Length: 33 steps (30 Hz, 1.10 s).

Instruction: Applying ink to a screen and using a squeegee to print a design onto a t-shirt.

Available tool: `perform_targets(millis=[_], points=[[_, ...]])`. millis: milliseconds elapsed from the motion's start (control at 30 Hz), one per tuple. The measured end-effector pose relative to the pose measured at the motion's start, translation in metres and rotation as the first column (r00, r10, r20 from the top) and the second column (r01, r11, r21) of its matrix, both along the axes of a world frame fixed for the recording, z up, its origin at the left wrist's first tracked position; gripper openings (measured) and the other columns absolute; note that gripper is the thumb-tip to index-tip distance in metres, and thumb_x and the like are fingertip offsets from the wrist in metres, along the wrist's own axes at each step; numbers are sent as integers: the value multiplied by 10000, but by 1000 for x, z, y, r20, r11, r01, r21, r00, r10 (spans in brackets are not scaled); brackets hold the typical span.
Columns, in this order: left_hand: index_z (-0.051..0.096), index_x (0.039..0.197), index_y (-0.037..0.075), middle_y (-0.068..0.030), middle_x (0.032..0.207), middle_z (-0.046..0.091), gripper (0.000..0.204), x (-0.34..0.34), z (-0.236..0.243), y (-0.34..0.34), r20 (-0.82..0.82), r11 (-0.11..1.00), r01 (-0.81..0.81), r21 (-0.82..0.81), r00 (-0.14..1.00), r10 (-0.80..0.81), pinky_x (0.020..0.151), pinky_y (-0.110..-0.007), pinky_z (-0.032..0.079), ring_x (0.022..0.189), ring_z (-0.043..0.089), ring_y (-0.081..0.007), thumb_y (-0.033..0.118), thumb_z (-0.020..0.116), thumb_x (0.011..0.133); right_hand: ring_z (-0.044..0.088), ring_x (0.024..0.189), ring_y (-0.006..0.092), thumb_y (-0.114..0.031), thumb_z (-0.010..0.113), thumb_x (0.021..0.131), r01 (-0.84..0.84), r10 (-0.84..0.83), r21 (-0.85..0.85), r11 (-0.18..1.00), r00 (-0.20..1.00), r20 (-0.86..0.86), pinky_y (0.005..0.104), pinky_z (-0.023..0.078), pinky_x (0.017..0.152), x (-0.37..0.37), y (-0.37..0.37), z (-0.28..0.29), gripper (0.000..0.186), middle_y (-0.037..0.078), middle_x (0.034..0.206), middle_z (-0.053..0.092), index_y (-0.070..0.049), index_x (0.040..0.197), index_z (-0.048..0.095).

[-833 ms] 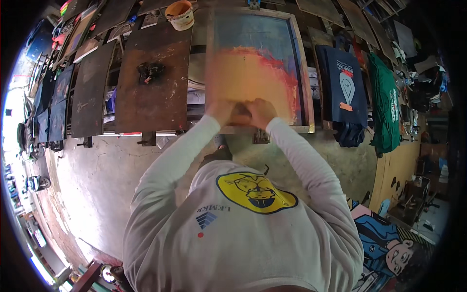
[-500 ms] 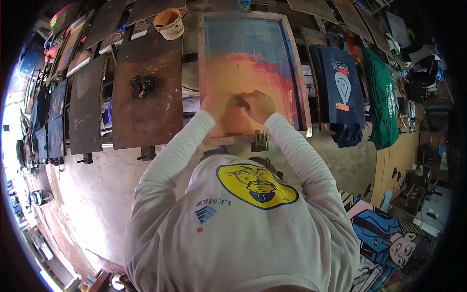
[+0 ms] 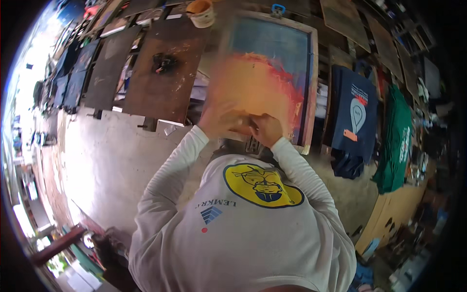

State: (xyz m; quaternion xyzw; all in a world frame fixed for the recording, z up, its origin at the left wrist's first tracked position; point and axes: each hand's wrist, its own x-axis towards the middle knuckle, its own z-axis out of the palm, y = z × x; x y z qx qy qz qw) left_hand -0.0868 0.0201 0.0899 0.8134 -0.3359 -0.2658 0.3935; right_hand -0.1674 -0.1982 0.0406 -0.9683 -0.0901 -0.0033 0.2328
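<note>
A wooden screen-printing frame (image 3: 312,68) lies in front of me, its mesh (image 3: 248,80) smeared with orange and red over blue-grey. Over the near end of the mesh is my right hand (image 3: 268,129), its fingers curled in; whatever they grip is hidden. Motion smears my left hand (image 3: 217,120), which is just left of the right one with its fingers pointing toward it. I cannot tell whether it holds anything. A metal hinge clamp (image 3: 253,144) sits at the frame's near edge, below my hands.
To the left, a brown board (image 3: 163,87) carries a crumpled black lump (image 3: 164,63). A paint-stained white bucket (image 3: 201,14) stands beyond it. Dark blue printed fabric (image 3: 354,109) and a green fabric piece (image 3: 396,141) hang over boards on the right.
My view has turned, so the frame and boards appear tilted and shifted right. Both hands have come closer to the frame's near edge, and the left has become blurred.
</note>
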Motion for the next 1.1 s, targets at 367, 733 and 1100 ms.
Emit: perform_targets(millis=[367,733,1100], points=[[510,1348,-13,-177,1248,628,421,-111,2,-47,-809,124,-844,-522,536,240,1034,-384,481,1178,606,-276,78,612,949,641,832,131,-134,732,819,381,-258,771,511,923,-286,298,514,725,-64,-123,-8,341,90,902,705,54,1096,670],[566,1201,27,-97,1049,686,289,-186,-17,-56,-849,-88,-877,-473,427,311,898,-342,549,997,679,-224,58,649,926,636,938,148,-113,751,843,482,-390,792,374,857,-338,285,503,829,-90,-159,-67,342,58,1048,688,34,1134,648],[606,1123,9,-104,946,686,209,-293,12,29,-811,-111,-888,-447,350,468,827,-344,558,887,685,-208,130,646,957,617,1088,217,44,737,785,367,-456,843,394,874,-168,316,501,941,-122,-161,-78,502,135,1195,628,69,1250,550]])
